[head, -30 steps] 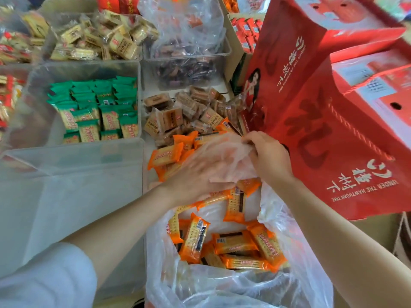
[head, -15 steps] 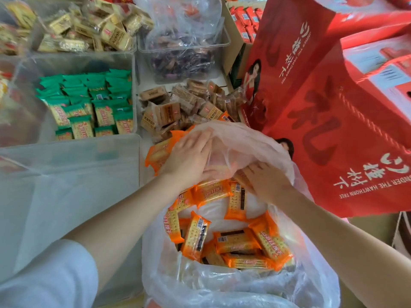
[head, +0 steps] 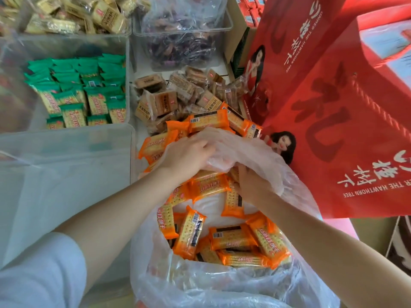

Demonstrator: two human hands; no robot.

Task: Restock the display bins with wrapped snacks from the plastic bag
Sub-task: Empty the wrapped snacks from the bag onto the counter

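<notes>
Nearest, the clear plastic bag (head: pixel 222 283) stands open, holding loose orange cracker packs (head: pixel 233 238). Above them, the right hand (head: pixel 251 187) reaches under the bag's far lip; whether its fingers are curled cannot be told. The left hand (head: pixel 186 156) grips the bunched far rim from above, fingers curled. Beyond lies a heap of orange packs (head: pixel 209 121) in the display bin, then brown-wrapped snacks (head: pixel 160 101). Judged step: emptying the bag into the bin; next move requires lifting its bottom.
</notes>
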